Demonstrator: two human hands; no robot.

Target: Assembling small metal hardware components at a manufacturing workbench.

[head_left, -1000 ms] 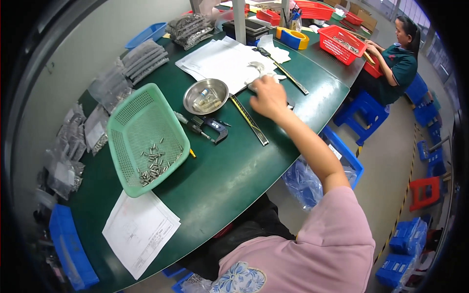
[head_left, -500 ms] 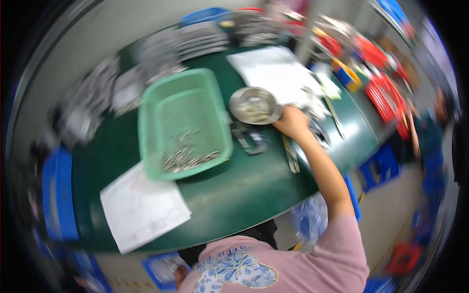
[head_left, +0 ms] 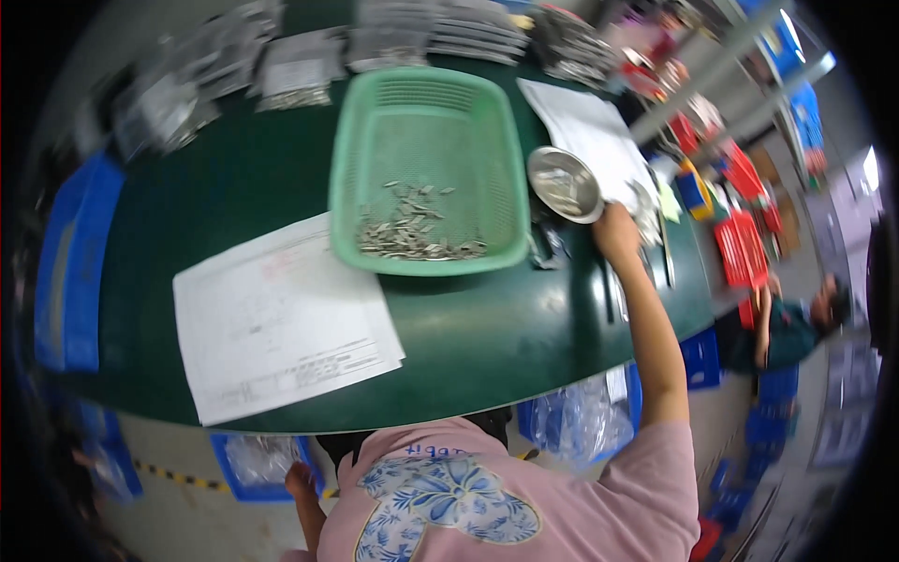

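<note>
My right hand [head_left: 616, 236] grips the near right rim of a small round metal bowl [head_left: 554, 200], which holds some pale, flat pieces. Left of the bowl is a green plastic basket [head_left: 426, 94] with slotted sides. Many small silvery metal pieces [head_left: 421, 244] lie in a heap toward its near end. My left hand [head_left: 300, 480] hangs low, off the table's near edge, beside a blue bin [head_left: 229, 468] of clear plastic bags. Its fingers are too small and blurred to read. Printed paper sheets [head_left: 272, 328] lie on the table, one corner reaching the basket.
The green tabletop [head_left: 487, 328] curves along its near edge. Stacked grey bags [head_left: 478, 33] line the back. White paper [head_left: 590, 122] lies beyond the bowl, a blue tray [head_left: 75, 272] stands at left, and a red basket [head_left: 740, 248] at right near another person [head_left: 796, 328].
The view has shifted, so the basket, bowl and papers sit further right or higher in the picture. My right hand stays at the bowl, and my left hand shows more.
</note>
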